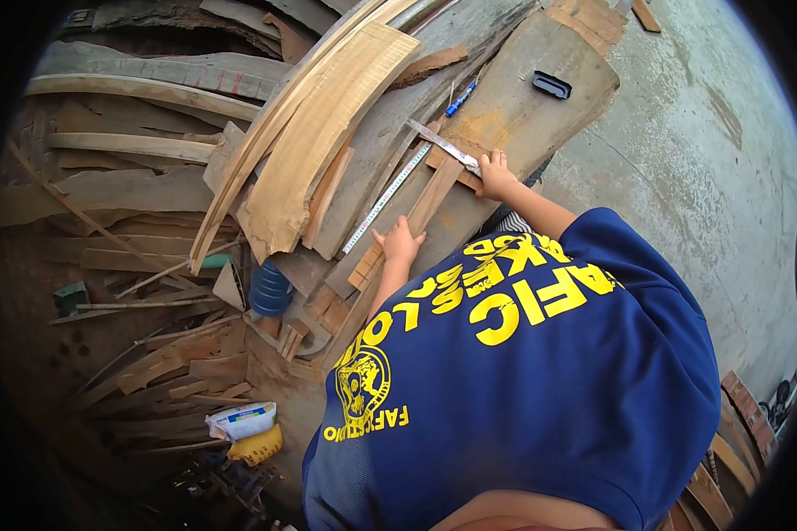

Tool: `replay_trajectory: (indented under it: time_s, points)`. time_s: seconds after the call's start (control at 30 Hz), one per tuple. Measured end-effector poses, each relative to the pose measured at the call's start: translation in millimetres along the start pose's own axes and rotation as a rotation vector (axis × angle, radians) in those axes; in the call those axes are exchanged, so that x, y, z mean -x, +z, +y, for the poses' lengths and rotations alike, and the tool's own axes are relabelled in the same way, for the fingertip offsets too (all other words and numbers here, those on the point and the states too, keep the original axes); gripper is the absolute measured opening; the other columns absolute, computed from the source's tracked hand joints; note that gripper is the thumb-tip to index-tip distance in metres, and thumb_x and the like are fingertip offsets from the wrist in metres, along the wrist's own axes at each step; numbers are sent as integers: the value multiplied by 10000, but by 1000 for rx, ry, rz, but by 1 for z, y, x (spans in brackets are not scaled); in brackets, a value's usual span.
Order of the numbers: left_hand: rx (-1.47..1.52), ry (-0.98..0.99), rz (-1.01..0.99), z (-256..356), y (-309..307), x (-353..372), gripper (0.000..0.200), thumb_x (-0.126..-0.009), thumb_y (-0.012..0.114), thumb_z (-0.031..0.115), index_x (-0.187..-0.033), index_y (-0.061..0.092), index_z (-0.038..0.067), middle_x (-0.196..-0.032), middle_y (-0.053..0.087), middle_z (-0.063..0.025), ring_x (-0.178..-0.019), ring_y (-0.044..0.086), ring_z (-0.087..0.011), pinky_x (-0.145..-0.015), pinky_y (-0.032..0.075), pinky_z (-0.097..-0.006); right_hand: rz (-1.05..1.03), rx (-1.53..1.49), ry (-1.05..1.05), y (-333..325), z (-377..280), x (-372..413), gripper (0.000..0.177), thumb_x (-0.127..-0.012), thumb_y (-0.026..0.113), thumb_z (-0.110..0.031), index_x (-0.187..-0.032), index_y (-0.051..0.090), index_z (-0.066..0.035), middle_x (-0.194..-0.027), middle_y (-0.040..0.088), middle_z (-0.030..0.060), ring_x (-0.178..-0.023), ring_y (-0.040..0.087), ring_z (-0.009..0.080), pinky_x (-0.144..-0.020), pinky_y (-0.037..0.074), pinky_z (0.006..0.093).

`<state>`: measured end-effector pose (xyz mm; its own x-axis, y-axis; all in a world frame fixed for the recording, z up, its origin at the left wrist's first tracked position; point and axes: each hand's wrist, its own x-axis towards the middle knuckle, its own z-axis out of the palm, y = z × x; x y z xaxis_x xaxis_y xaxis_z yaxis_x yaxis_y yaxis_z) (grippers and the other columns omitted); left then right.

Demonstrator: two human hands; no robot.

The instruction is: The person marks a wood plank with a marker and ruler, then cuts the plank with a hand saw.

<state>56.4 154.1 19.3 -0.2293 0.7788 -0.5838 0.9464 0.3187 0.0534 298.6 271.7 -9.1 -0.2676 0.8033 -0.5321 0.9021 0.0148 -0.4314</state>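
Note:
Palm down, my left hand [398,243] has its fingers spread against the near end of a narrow wood strip [437,192]. My right hand [497,176] is closed around the end of a metal square [447,146], whose blade lies across the strip's far end. Short wood pieces lie beneath the square near my right hand, partly hidden by it. A white measuring tape [385,199] is stretched out on the board, left of the strip. Small wood blocks [364,268] are beside my left wrist.
A blue pen [461,98] and a black tray [552,85] rest on the wide board [568,53]. Long curved planks [328,133] are stacked at the left. A blue container [270,288], a white bag [243,420] and a yellow bag [257,445] are lower left.

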Motion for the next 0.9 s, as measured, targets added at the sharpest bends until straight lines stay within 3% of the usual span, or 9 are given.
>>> replay_trajectory:
  time_s: [0.1, 0.27, 0.37, 0.43, 0.47, 0.53, 0.63, 0.77, 0.9]
  points:
    - [7, 59, -1, 1, 6, -2, 602, -744, 683, 423, -1172, 431, 84, -1128, 611, -141, -1071, 573, -323, -1047, 65, -635, -16, 18, -28, -2, 4, -2, 816, -614, 815, -250, -1246, 352, -20, -1384, 226, 287, -1316, 223, 453, -1037, 343, 474]
    - [2, -48, -20, 5, 4, -4, 625, -708, 706, 455, -1170, 481, 101, -1118, 625, -130, -1086, 567, -299, -1052, 67, -628, -133, 62, -59, -6, 12, -16, 737, -680, 766, -305, -1234, 416, 33, -1366, 251, 338, -1304, 242, 465, -1059, 299, 475]
    - [-17, -55, -104, 4, -2, -8, 688, -668, 721, 493, -1201, 501, 118, -1125, 624, -123, -1113, 547, -290, -1050, 64, -630, -29, -126, -49, 2, 14, -13, 594, -788, 660, -305, -1211, 458, 60, -1366, 219, 379, -1300, 239, 483, -1079, 256, 469]
    - [3, -35, -76, -1, 0, -8, 713, -653, 715, 519, -1207, 509, 121, -1131, 622, -122, -1127, 534, -284, -1049, 63, -631, 354, 48, -258, -1, 7, 10, 385, -832, 605, -259, -1076, 537, 30, -1209, 431, 383, -1075, 499, 474, -934, 422, 456]
    - [22, -8, -45, -4, 2, -8, 739, -639, 710, 546, -1213, 517, 124, -1136, 619, -120, -1142, 522, -277, -1047, 62, -632, 347, 50, -260, -9, 3, 19, 385, -832, 605, -259, -1076, 537, 30, -1209, 431, 383, -1075, 499, 474, -934, 422, 456]
    - [41, -5, -57, -5, -6, -5, 739, -634, 697, 560, -1204, 529, 120, -1136, 618, -115, -1138, 521, -264, -1048, 65, -628, -127, -133, -101, -48, -19, 46, 328, -846, 590, -264, -985, 573, 32, -969, 600, 311, -874, 603, 429, -797, 485, 463]
    - [60, 17, 8, -9, 2, -3, 717, -634, 675, 571, -1176, 555, 117, -1132, 618, -98, -1126, 523, -238, -1056, 75, -605, -106, -24, -197, -37, -14, 63, 320, -853, 580, -279, -932, 583, 32, -780, 637, 241, -742, 619, 417, -695, 494, 481]
    - [38, 70, 165, -15, 15, -5, 648, -647, 662, 527, -1145, 576, 122, -1113, 626, -66, -1100, 531, -206, -1069, 107, -535, -155, 13, -173, -52, -18, 87, 314, -859, 567, -249, -979, 543, 39, -818, 628, 264, -775, 611, 429, -692, 489, 482]
    - [56, 73, 168, -13, 8, -2, 596, -648, 645, 515, -1092, 592, 121, -1087, 635, -62, -1074, 540, -206, -1060, 149, -469, -176, 116, -118, -80, -29, 98, 291, -865, 565, -206, -1001, 501, 42, -832, 639, 249, -794, 627, 407, -694, 496, 476]
